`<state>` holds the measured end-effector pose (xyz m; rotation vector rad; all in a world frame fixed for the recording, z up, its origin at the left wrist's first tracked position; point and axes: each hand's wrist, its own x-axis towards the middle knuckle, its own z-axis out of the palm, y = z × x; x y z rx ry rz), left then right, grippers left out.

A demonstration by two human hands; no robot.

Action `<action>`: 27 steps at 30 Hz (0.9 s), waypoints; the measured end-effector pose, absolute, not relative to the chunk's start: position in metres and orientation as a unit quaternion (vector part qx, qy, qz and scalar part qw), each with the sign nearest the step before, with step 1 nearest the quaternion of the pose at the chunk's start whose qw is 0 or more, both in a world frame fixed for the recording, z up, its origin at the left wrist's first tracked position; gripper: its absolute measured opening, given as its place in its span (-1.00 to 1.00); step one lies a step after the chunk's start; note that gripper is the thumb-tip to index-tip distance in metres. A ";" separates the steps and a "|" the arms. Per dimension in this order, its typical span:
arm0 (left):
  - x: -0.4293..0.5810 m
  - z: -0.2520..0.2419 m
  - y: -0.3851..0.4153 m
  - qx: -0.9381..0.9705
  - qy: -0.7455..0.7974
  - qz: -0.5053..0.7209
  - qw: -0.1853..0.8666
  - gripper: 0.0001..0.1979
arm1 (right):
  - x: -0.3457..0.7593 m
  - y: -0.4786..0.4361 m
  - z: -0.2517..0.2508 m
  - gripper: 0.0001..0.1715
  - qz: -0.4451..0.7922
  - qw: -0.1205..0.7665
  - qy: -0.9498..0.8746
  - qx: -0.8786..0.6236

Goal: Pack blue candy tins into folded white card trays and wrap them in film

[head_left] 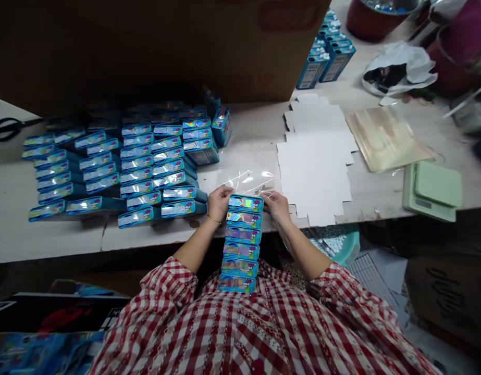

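Note:
My left hand [220, 204] and my right hand [276, 205] grip the far end of a row of blue holographic-topped boxes [241, 242], one hand on each side. The row lies flat and runs from my hands back towards my red-and-white checked shirt [240, 333]. A clear plastic sheet [246, 182] lies beyond the row, and its edge meets both hands. Rows of matching boxes [138, 169] stand packed on the white table [64, 242] to the left of my left hand. The near end of the held row is close to my chest.
Black-handled scissors [13, 127] lie at the far left. Right of my hands are a flat white cardboard blank [314, 169], a gold foil sheet [384, 138] and a green scale [431, 190]. Upright blue boxes [326, 60], a white plastic bag [400, 70] and a large cardboard box [158, 47] stand behind.

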<state>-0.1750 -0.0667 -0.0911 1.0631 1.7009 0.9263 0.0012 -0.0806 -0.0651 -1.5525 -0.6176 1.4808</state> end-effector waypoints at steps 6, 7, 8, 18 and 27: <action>-0.175 -0.080 -0.068 0.513 0.719 0.281 0.376 -0.90 | 0.008 -0.090 -0.065 -0.72 0.403 0.317 -0.459 -0.725; -0.175 -0.077 -0.068 0.530 0.718 0.267 0.363 -0.90 | 0.009 -0.090 -0.064 -0.72 0.375 0.303 -0.480 -0.733; -0.174 -0.075 -0.067 0.550 0.716 0.252 0.347 -0.90 | 0.009 -0.090 -0.064 -0.73 0.357 0.290 -0.494 -0.738; -0.171 -0.069 -0.073 0.583 0.707 0.223 0.331 -0.89 | 0.013 -0.089 -0.053 -0.83 0.427 0.269 -0.456 -0.733; -0.175 -0.072 -0.087 0.561 0.711 0.257 0.337 -0.92 | 0.011 -0.101 -0.059 -0.85 0.411 0.261 -0.485 -0.727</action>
